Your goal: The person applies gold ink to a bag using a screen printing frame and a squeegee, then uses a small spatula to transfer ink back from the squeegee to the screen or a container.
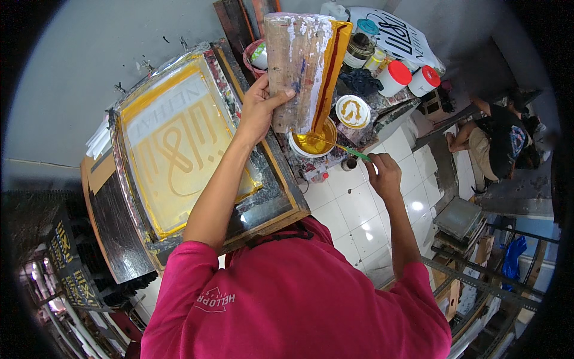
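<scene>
My left hand grips a wide wooden squeegee, held upright with its ink-coated edge on the right. Yellow ink covers that edge, and white smears mark the wood. Beneath the squeegee's lower end is a white tub holding golden-yellow ink. My right hand pinches the green end of a thin stick, whose other end reaches the ink in the tub. To the left lies a printing screen with yellow ink around its mesh and a lettered design.
Behind the tub sit a white lid with yellow smears, red-capped jars, a dark can and a black cloth. A person sits at the right. Metal racking stands at lower right, above the tiled floor.
</scene>
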{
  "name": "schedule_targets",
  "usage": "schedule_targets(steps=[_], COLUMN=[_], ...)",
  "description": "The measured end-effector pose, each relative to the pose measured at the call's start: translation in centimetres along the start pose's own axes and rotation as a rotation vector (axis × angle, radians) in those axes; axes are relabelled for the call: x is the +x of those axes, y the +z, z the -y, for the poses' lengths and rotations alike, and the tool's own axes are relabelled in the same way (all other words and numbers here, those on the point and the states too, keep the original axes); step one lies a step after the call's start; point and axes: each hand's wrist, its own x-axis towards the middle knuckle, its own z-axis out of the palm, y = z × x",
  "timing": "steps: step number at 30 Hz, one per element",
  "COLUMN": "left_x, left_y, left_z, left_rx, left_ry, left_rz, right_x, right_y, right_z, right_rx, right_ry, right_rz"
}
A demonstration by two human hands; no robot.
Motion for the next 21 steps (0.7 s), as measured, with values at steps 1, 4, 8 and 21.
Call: schedule_targets(steps=[1,4,8,21], left_x=[0.1,0.3,0.9,1.2], left_y=[-0.1,-0.3,-0.6,-1.2], left_z=[0.1,0.0,0.2,0.4], left_rx=[0.006,-0.004,-0.033,0.058], left_ry=[-0.005,0.0,-0.007,-0.016], left_rz=[0.004,0.005,0.001,0.048], right_x=[0.0,0.6,2.9,11.0], right_y=[-0.3,-1.9,-4.9,-13.1], right_z=[-0.1,0.1,1.1,0.4], right_rx=[0.011,0.118,0.284,0.295], right_ry=[-0.001,0.026,0.154,-0.066], right_rz=[-0.001,-0.018,-0.055,-0.338])
